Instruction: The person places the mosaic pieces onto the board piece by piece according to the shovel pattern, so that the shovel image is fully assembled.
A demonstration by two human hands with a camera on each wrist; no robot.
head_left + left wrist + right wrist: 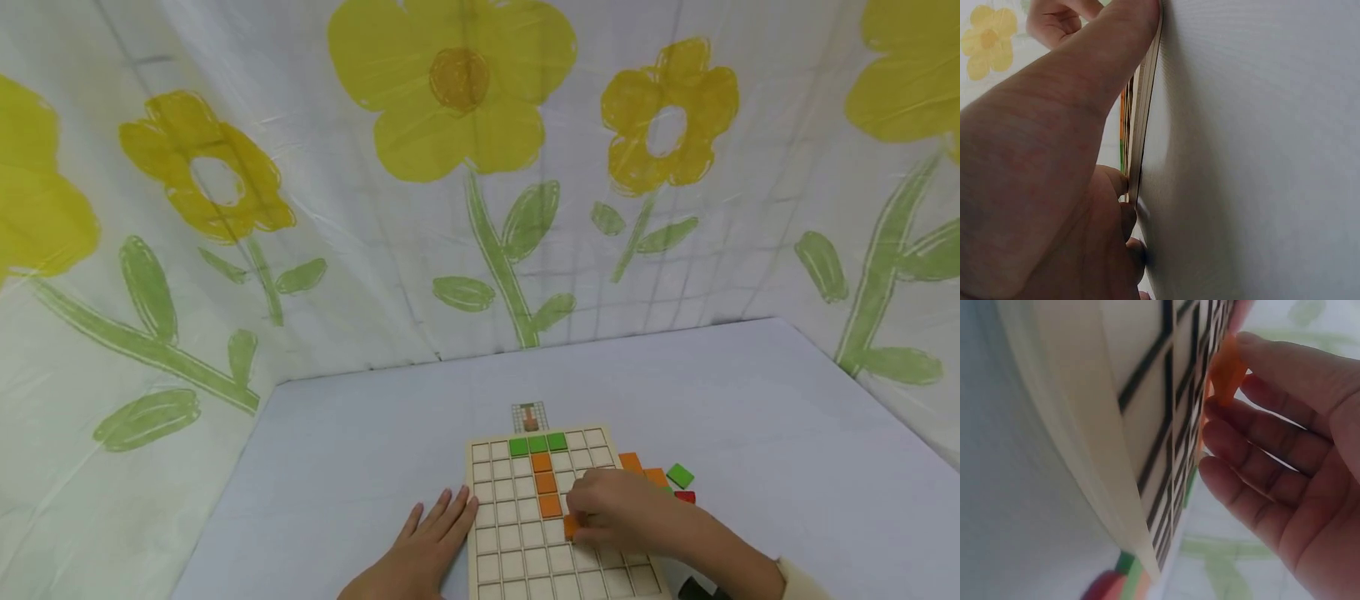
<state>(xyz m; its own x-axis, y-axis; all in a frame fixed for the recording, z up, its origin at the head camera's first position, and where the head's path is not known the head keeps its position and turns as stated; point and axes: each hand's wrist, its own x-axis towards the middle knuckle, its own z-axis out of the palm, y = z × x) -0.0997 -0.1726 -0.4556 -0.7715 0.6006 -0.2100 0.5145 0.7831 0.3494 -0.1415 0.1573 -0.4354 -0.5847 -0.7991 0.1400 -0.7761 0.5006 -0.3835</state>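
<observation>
A wooden grid board (504,567) lies on the table, its cells mostly bare. Three green square tiles (537,443) sit side by side in its top row. Below the middle one, three orange tiles (545,482) form a column. My right hand (630,512) is over the board and pinches an orange tile (1227,370) between thumb and fingers, just right of and below that column. The left hand (423,546) rests flat on the table with fingertips touching the board's left edge; in the left wrist view the fingers (1129,219) lie against the board's side.
A small printed pattern card (530,416) lies beyond the board's far edge. Loose orange tiles (631,462), a green tile (680,476) and a red tile (685,497) lie at the right. A black object (696,589) is partly hidden by the right arm. A flowered curtain (360,275) hangs behind.
</observation>
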